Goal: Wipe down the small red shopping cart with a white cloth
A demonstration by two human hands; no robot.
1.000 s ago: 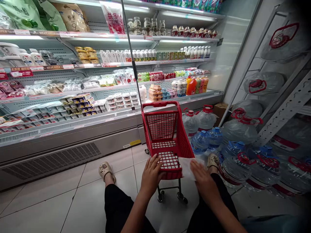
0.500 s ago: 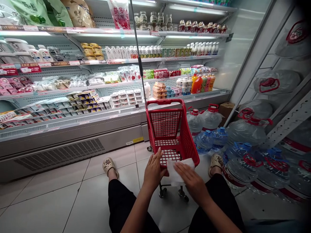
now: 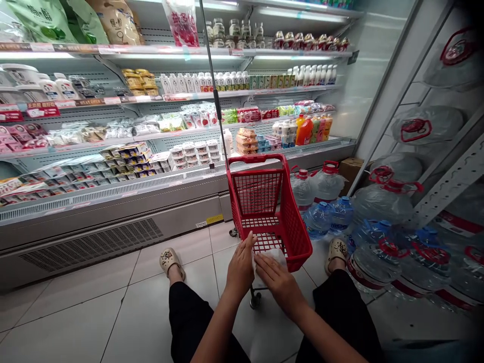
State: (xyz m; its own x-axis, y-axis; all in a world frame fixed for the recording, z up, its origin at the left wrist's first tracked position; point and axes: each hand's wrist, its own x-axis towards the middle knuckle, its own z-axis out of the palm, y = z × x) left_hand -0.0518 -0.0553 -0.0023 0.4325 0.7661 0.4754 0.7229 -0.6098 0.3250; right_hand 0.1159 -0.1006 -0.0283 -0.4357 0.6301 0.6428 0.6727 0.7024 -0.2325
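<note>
A small red plastic shopping cart (image 3: 297, 232) stands on the tiled floor between my feet. My right hand (image 3: 278, 280) presses a white cloth or tissue (image 3: 278, 254) at the cart's near edge, its fingers lying over it. My left hand (image 3: 241, 267) rests at the cart's near left corner, on edge with fingers stretched out and held side by side. The tips of my right fingers are close beside my left palm. The rim beneath both hands is mostly hidden.
A lit refrigerated shelf unit (image 3: 189, 201) with dairy goods and drinks runs across the front. Large water bottles (image 3: 381, 204) stand at the right beside a metal rack (image 3: 449, 171). My shoes (image 3: 172, 262) flank the cart.
My right hand has moved left with the white cloth, closer to my left hand, uncovering the cart's near right corner. My left hand has shifted slightly right.
</note>
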